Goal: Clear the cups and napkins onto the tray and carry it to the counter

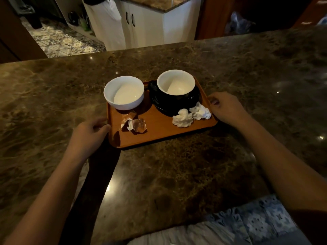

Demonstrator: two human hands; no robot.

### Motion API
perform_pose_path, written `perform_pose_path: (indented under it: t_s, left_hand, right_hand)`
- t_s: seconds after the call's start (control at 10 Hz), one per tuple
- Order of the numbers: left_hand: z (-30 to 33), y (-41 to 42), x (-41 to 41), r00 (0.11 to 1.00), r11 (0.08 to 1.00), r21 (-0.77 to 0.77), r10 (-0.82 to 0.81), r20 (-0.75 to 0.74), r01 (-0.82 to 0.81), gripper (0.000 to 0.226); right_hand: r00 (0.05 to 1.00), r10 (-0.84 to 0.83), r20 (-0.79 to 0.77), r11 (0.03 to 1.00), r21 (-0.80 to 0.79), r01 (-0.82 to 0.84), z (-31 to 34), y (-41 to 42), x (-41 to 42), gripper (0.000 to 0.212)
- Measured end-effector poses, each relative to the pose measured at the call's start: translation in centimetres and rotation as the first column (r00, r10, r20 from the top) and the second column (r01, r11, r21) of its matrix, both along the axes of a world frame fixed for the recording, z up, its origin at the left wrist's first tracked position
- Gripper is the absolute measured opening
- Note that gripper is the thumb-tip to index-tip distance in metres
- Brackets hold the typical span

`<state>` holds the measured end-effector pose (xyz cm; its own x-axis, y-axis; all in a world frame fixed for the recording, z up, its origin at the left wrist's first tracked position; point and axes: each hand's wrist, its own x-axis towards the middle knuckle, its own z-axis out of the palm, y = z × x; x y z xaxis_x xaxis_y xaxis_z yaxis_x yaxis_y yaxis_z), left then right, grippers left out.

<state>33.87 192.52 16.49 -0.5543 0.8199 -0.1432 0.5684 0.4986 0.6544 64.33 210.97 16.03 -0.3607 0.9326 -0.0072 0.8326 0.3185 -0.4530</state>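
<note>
An orange-brown tray (159, 128) rests on the brown marble counter (177, 174). On it stand a white cup (123, 92) at the far left and a black cup with a white inside (176, 84) on a black saucer (169, 106) at the far right. Two crumpled white napkins (192, 115) lie by the saucer, and torn clear wrappers (134, 123) lie near the tray's left side. My left hand (88, 133) grips the tray's left edge. My right hand (226, 106) holds its right edge.
Beyond the counter's far edge are white cabinets (141, 23) under another marble worktop, a patterned tile floor (58, 39) and dark wooden panels. Patterned floor also shows at the lower right, below the counter's near edge.
</note>
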Motion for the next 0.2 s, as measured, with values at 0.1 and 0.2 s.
perform_pose_path:
  t_s: [0.1,0.2]
  left_hand:
    - [0.3,-1.4,0.5,0.994,0.996,0.011,-0.090,-0.060,0.090,0.027]
    - [0.1,-3.8,1.4,0.980,0.984,0.034,-0.170,-0.106,0.175,0.024]
  right_hand:
    - [0.999,0.021,0.041,0.999,0.031,-0.022,-0.4,-1.2,1.1,0.025]
    - [0.998,-0.019,0.062,1.000,0.007,0.019,-0.8,-3.8,2.8,0.027]
